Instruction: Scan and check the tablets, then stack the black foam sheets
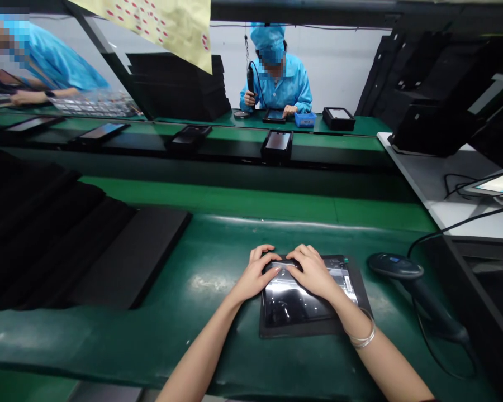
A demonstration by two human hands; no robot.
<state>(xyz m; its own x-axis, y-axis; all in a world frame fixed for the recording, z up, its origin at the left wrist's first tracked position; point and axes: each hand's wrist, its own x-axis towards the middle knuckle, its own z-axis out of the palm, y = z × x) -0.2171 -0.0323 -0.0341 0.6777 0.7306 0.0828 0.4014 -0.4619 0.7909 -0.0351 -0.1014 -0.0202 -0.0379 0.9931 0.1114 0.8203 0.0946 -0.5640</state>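
A black tablet-like device (295, 304) with a glossy screen lies in a dark tray (360, 296) on the green mat in front of me. My left hand (255, 276) rests on the device's far left corner, fingers curled over its edge. My right hand (314, 271) presses on the top of the screen beside it, fingertips meeting those of the left hand. A bracelet sits on my right wrist. Neither hand lifts anything.
A handheld barcode scanner (406, 276) with a cable lies to the right. Stacked black foam trays (109, 251) fill the left. A conveyor (235, 148) beyond carries several devices. Across it a person in blue works with a hanging tool; another sits far left.
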